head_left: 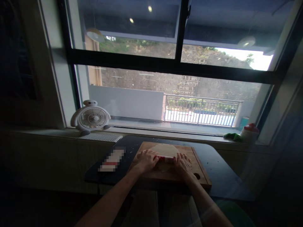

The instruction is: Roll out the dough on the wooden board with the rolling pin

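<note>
A flat sheet of pale dough lies on a wooden cutting board. Across its near part runs a short white rolling pin with a red pattern, pressed down between my hands. My left hand grips its left end, fingers curled over it. Over the right end, my right hand is closed in the same way. Both palms hide the pin's ends. A thin edge of dough shows on the board just below the pin.
The board rests on a dark table. Left of it lies a blurred-out flat item. A white character-shaped fan stands by the window. On the sill at right are a red-topped white container and a green cloth-like thing.
</note>
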Available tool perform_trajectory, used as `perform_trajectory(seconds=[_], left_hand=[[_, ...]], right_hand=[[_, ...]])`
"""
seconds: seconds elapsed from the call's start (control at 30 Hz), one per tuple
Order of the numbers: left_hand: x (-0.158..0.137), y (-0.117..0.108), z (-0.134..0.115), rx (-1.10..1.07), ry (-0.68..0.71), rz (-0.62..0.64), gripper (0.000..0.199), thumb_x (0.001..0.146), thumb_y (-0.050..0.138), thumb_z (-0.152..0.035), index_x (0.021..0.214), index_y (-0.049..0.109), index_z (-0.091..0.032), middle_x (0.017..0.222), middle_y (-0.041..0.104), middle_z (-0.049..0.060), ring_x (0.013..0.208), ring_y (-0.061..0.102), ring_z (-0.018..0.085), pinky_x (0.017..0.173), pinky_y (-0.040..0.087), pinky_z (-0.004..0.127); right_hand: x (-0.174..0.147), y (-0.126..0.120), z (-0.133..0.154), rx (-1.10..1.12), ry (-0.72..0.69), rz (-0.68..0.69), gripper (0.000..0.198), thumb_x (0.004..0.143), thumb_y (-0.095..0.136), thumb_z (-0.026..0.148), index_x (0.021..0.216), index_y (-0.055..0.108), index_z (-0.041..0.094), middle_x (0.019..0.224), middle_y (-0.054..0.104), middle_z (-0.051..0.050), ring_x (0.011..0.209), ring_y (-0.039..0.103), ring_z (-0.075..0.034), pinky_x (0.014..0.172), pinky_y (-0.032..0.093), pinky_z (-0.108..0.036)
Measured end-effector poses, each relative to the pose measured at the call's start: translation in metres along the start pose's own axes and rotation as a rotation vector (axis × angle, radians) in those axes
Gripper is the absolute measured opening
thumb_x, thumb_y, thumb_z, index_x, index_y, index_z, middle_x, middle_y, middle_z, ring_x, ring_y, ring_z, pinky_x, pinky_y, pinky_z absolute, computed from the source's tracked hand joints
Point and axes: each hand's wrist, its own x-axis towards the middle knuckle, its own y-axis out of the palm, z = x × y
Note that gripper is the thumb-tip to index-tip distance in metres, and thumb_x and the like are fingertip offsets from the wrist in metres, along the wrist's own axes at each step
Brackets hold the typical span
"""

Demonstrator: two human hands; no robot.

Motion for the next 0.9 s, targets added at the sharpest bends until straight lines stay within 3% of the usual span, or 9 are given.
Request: perform_trajectory(seconds=[0.27,0.47,0.73,0.9], left_hand=[[0.03,-0.004,0.001,0.033,-0.087,0.141,0.047,0.088,0.024,-0.05,0.095,0.063,-0.026,0.109,0.062,0.004,0.107,0.049,0.025,0.094,0.029,0.042],[0.055,0.007,0.004,0.034,-0.21,0.166,0.048,0.088,0.025,-0.048,0.099,0.063,-0.022,0.109,0.063,0.009,0.106,0.052,0.026,0.094,0.03,0.045],[0.029,0.004,-0.002,0.01,-0.183,0.119,0.051,0.089,0.021,-0.051,0.097,0.064,-0.025,0.11,0.062,0.006,0.108,0.049,0.025,0.095,0.027,0.043],[0.01,-0.005,-0.007,-0.023,-0.067,0.045,0.044,0.09,0.023,-0.047,0.099,0.063,-0.029,0.106,0.064,0.002,0.106,0.049,0.022,0.093,0.028,0.039]], right_hand=[[0.035,-0.006,0.003,-0.041,0.016,0.133,0.049,0.091,0.021,0.043,0.093,0.065,0.021,0.104,0.062,-0.011,0.102,0.051,-0.027,0.087,0.03,-0.042],[0.059,0.006,0.002,-0.06,0.061,0.139,0.047,0.09,0.024,0.036,0.09,0.067,0.018,0.098,0.064,-0.013,0.098,0.053,-0.025,0.083,0.032,-0.039],[0.032,-0.001,0.002,-0.046,0.02,0.088,0.048,0.091,0.02,0.037,0.089,0.064,0.02,0.101,0.063,-0.01,0.101,0.05,-0.024,0.087,0.028,-0.039],[0.01,-0.005,0.002,0.001,-0.009,0.03,0.047,0.093,0.016,0.039,0.107,0.058,0.023,0.12,0.055,-0.007,0.117,0.039,-0.022,0.094,0.025,-0.039]])
